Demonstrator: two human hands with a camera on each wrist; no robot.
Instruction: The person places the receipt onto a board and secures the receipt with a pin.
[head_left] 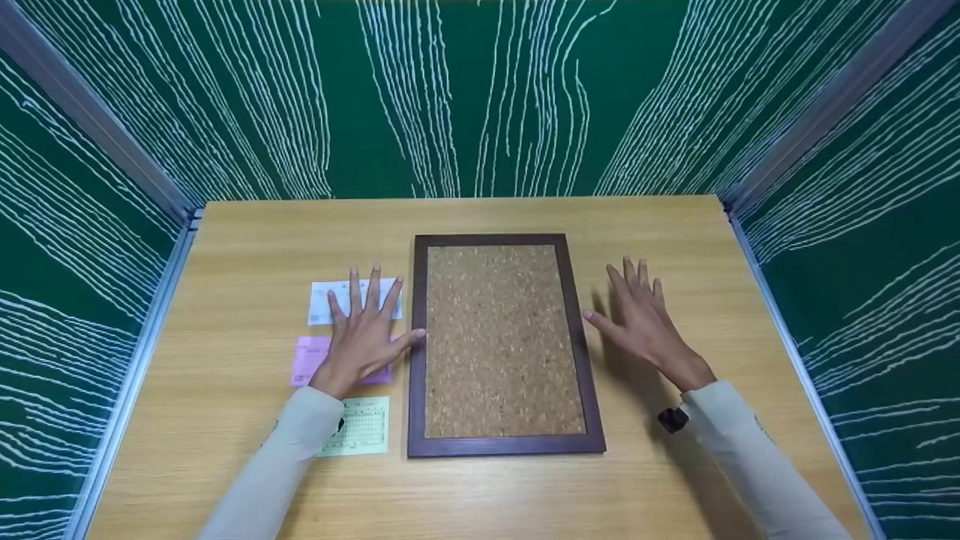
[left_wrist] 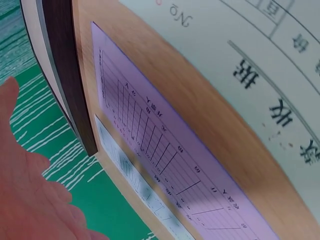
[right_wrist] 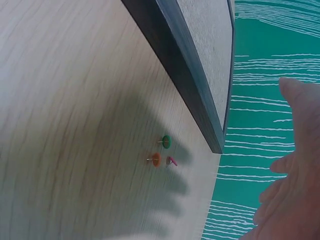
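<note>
A corkboard [head_left: 502, 337] in a dark brown frame lies flat on the wooden table, between the hands. My left hand [head_left: 364, 337] is spread with straight fingers over a light blue receipt slip [head_left: 319, 306] and a purple slip [head_left: 306, 361]; its thumb overlaps the board's left edge in the head view. A green slip [head_left: 366, 431] lies nearest me, partly under the left wrist. Right of the board, my right hand [head_left: 637, 322] hovers with fingers extended, holding nothing. Below it, the right wrist view shows a green thumbtack [right_wrist: 166, 142], an orange thumbtack [right_wrist: 156, 160] and a pink thumbtack [right_wrist: 173, 161].
The wooden table [head_left: 480, 495] is bounded by green panels [head_left: 375, 97] with white wavy lines at the back and sides. Metal rails [head_left: 135, 375] run along its side edges. A small black device [head_left: 673, 420] sits at the right wrist.
</note>
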